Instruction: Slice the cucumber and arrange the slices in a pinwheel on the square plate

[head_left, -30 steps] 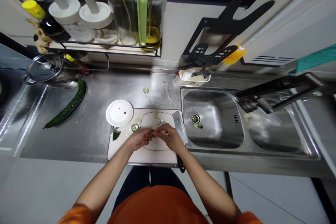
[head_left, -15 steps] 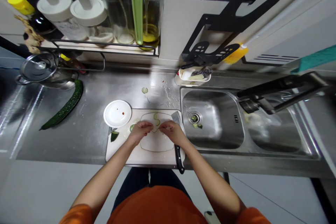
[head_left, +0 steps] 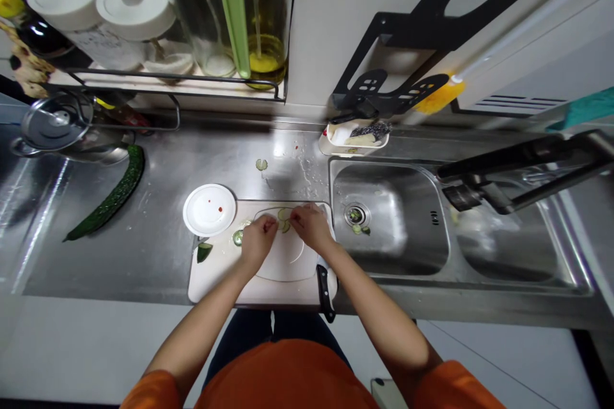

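Note:
Both my hands meet over the far edge of a white oval plate [head_left: 288,259] that rests on a white cutting board [head_left: 218,275]. My left hand [head_left: 259,236] and my right hand [head_left: 309,227] have their fingers pinched together at thin cucumber slices [head_left: 284,216] lying on the plate's far rim. What exactly each pinch holds is too small to make out. Another cucumber slice [head_left: 238,238] and a dark green end piece [head_left: 204,251] lie on the board to the left. A knife with a black handle [head_left: 325,291] lies along the board's right edge, under my right forearm.
A small white saucer [head_left: 210,209] sits at the board's far left corner. A whole cucumber [head_left: 105,204] lies on the steel counter to the left, near a pot lid [head_left: 52,124]. A double sink [head_left: 388,217] with a faucet [head_left: 518,169] is on the right. Bottles stand on a rack [head_left: 158,77] behind.
Both hands have moved away from me, from the plate's middle to its far rim, staying pinched together. The knife handle now shows below my right forearm.

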Demonstrator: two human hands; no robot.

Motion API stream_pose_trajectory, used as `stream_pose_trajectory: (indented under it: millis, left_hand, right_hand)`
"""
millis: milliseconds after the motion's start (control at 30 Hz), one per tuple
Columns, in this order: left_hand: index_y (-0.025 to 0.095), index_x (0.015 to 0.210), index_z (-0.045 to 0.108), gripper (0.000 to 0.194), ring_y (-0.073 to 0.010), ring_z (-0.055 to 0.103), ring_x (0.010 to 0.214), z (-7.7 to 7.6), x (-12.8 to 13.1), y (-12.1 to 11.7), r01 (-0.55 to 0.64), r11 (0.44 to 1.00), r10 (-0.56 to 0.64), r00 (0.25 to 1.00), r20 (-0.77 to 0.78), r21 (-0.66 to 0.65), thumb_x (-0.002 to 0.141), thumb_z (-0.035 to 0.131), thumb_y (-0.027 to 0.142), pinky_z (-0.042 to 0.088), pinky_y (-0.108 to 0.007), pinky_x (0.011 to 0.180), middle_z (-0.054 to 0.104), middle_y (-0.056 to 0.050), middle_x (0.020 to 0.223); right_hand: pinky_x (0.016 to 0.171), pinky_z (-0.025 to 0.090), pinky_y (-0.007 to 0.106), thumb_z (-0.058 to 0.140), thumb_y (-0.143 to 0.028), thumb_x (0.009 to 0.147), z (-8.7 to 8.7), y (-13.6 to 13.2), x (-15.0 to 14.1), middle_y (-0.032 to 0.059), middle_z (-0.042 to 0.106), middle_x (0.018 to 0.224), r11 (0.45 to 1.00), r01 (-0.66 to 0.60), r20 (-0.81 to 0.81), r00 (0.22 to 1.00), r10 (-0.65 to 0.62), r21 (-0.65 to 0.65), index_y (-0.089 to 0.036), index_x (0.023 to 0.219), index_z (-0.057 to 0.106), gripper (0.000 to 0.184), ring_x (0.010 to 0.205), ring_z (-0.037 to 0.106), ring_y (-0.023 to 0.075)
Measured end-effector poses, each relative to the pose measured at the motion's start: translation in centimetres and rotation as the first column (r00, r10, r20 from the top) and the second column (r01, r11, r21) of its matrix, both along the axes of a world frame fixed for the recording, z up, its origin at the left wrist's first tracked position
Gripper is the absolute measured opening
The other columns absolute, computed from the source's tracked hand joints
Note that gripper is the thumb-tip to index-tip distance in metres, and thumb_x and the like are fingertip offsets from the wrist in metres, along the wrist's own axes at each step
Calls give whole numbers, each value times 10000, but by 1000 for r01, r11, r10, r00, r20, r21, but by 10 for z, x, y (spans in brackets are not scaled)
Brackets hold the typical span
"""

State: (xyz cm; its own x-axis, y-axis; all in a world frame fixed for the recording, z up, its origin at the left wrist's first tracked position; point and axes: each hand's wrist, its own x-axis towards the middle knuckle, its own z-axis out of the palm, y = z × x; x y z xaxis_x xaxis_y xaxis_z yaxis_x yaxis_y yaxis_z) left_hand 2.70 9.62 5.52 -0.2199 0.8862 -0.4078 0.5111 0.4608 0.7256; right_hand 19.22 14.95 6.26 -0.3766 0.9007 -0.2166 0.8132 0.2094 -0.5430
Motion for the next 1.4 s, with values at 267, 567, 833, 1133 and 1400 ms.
stream_pose_trajectory:
  millis: [267,567,833,1133,1400]
  left_hand:
    - [227,875,668,133,-162,617,725,-1,5,5,25,999,-23,998,-53,30,817,558,276,396,-246,688,696,-19,801]
    - [227,882,664,134,-167,614,720,-5,5,5,35,999,-34,996,-86,12,820,566,296,374,-246,666,694,-20,786]
    - [232,915,653,142,-165,598,717,-5,8,4,96,995,-96,979,-178,-7,841,545,286,344,-242,642,681,-27,795]
    - [207,1042,623,214,-193,595,850,-16,9,0,182,982,-157,941,-300,57,868,514,268,397,-272,754,663,-60,900]
    - [204,1010,626,189,-196,573,920,-18,9,-4,186,972,-130,936,-328,145,881,504,266,430,-277,761,606,-83,1017]
  right_hand:
    - [746,268,307,532,-242,878,-4,6,-3,33,659,846,992,-95,107,991,86,79,-213,842,626,105,981,482,198]
    - [765,262,334,536,-263,895,-10,8,-4,35,683,876,983,-152,143,980,136,107,-213,862,641,121,1009,477,210]
    - [773,252,345,519,-275,907,-15,7,-3,56,684,893,966,-209,174,968,182,152,-209,879,645,145,1035,459,228]
    - [784,241,353,482,-254,929,-19,3,-2,68,661,905,945,-241,194,960,199,221,-200,900,641,170,1047,427,230]
    - [769,242,348,496,-251,916,-21,-1,-2,75,632,896,929,-252,216,956,197,272,-199,853,651,175,998,414,229]
